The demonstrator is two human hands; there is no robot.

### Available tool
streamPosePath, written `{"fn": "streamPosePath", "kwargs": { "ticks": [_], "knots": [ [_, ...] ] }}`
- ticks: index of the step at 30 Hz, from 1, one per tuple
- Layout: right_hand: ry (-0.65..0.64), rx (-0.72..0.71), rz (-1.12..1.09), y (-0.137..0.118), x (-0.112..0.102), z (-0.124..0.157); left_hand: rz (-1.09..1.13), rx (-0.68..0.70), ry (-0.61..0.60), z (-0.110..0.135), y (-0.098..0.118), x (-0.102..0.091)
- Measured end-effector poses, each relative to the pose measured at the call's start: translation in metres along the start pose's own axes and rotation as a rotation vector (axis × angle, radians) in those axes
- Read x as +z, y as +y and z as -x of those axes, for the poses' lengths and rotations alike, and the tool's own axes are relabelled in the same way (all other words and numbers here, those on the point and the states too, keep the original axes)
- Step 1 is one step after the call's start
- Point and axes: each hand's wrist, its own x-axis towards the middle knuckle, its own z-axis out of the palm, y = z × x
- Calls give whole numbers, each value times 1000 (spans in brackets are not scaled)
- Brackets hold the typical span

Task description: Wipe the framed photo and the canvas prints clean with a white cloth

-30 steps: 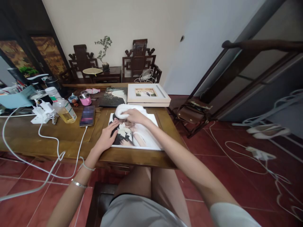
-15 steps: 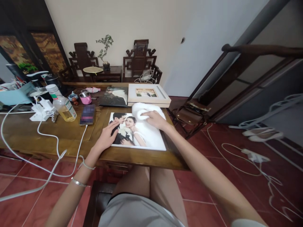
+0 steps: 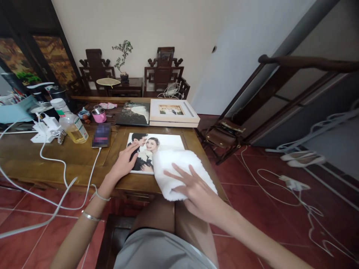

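Note:
A photo album (image 3: 168, 141) with a couple's picture on its cover lies flat near the table's front edge. My left hand (image 3: 126, 158) rests on its left side, fingers stretched out. Over the lower right part of the cover lies a folded white towel (image 3: 179, 158), which hides that corner and hangs toward the table edge. My right hand (image 3: 193, 185) holds the towel from above, with some fingers spread over it and the thumb tucked under a fold.
Behind the album lie a dark photo panel (image 3: 133, 114) and a white framed picture (image 3: 193, 110). To the left are a phone (image 3: 101, 135) on a cable, a bottle (image 3: 73, 127), a pink cup (image 3: 99, 115) and a power strip (image 3: 45, 129). A chair (image 3: 224, 134) stands right.
My right hand has drawn the towel from the album's upper right corner down toward me, to its lower right edge. My left hand stays in place on the cover.

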Motion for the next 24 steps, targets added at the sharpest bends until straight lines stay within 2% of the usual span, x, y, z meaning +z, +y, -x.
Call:
{"fn": "streamPosePath", "kwargs": {
  "ticks": [3, 10, 13, 15, 17, 24],
  "knots": [
    [41, 36, 24, 16, 0, -17, -13, -19, -6, 0, -1, 0],
    [135, 238, 78, 104, -9, -97, 24, 13, 8, 0, -2, -2],
    [162, 301, 63, 119, -11, -113, 30, 15, 15, -1, -1, -3],
    [163, 296, 61, 115, -10, -109, 25, 8, 18, -1, 0, -3],
    [135, 256, 56, 101, -8, -93, 25, 3, 22, -1, 1, -3],
    [37, 88, -14, 18, 0, -2, 22, 15, 36, -1, 1, 0]
  ]
}}
